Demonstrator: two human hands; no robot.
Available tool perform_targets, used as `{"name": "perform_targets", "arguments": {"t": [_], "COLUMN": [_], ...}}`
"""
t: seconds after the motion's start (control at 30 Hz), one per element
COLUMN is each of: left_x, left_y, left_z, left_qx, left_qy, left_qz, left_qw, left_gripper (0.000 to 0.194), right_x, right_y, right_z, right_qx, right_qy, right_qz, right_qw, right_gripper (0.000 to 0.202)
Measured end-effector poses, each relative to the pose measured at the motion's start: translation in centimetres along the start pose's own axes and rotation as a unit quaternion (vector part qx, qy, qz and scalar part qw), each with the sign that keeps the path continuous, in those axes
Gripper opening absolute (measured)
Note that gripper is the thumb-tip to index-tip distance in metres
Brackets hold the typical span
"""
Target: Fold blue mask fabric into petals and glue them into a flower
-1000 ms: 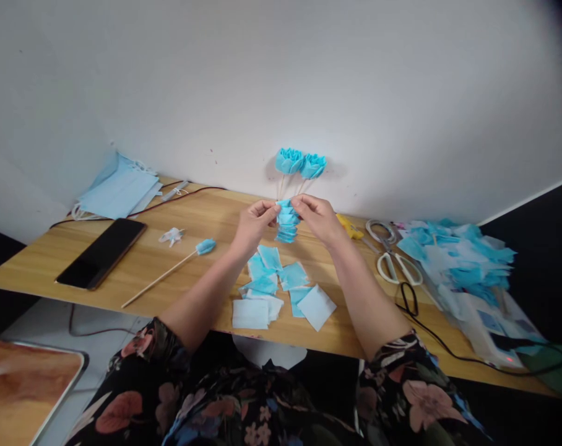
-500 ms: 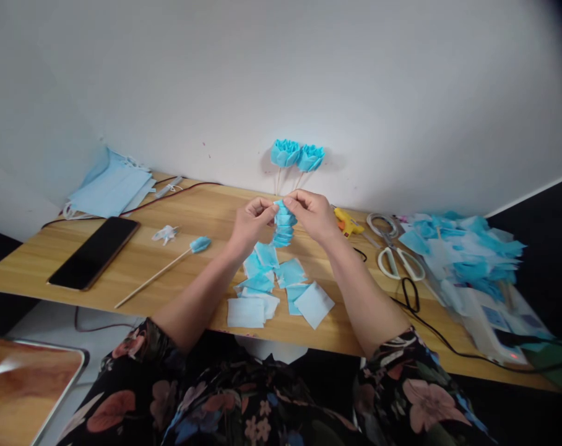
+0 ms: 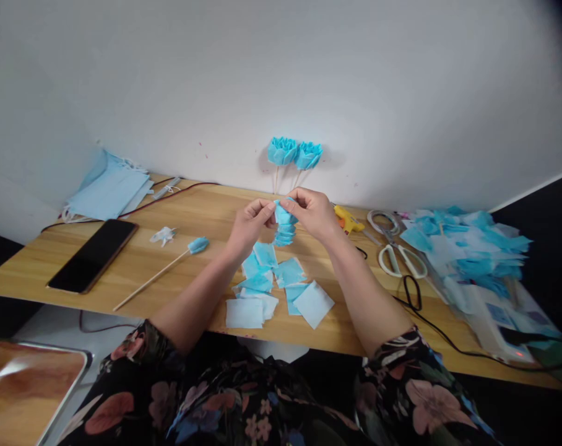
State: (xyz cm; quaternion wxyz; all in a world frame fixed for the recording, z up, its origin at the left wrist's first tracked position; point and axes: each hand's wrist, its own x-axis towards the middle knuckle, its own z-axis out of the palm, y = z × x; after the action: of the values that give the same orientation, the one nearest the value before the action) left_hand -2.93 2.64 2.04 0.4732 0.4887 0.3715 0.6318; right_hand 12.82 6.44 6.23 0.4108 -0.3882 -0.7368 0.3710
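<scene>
My left hand and my right hand pinch the upper end of a light-blue fabric piece between them, above the table. Below their fingertips stands a short row of folded blue petals; whether it joins the pinched piece I cannot tell. Nearer my body lie several loose cut blue fabric squares, some overlapping. Left of my forearm rests a wooden stick with a rolled blue bud on its tip. Behind my hands, two blue fabric flowers on thin sticks lean against the wall.
A stack of face masks and a black phone lie at the left, near a small white scrap. At the right are a yellow glue gun, white-handled scissors, a heap of blue pieces and a power strip with black cable.
The pinched fabric piece is turned and its top folds over more between my fingers. Both hands stay almost in place. The view has shifted slightly.
</scene>
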Motion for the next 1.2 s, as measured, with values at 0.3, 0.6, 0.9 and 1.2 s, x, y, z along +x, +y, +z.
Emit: {"name": "perform_targets", "arguments": {"t": [0.3,0.6,0.9,1.2], "left_x": [0.2,0.1,-0.1,0.1], "left_y": [-0.2,-0.3,0.1,0.2], "left_z": [-0.1,0.0,0.3,0.1], "left_qx": [-0.004,0.009,0.007,-0.014], "left_qy": [0.013,-0.006,-0.002,0.021], "left_qz": [-0.038,-0.035,-0.042,-0.033], "left_qw": [0.999,0.999,0.999,0.999], "left_gripper": [0.038,0.031,0.026,0.025], "right_x": [0.0,-0.1,-0.2,0.3], "right_y": [0.2,0.3,-0.2,1.1], "right_z": [-0.2,0.0,0.0,-0.3], "right_qx": [-0.011,-0.020,-0.063,0.028], "right_qy": [0.006,-0.019,0.002,-0.078], "right_qz": [-0.019,-0.013,-0.041,-0.013], "right_qw": [1.000,1.000,0.997,0.996], "right_gripper": [0.037,0.039,0.041,0.054]}}
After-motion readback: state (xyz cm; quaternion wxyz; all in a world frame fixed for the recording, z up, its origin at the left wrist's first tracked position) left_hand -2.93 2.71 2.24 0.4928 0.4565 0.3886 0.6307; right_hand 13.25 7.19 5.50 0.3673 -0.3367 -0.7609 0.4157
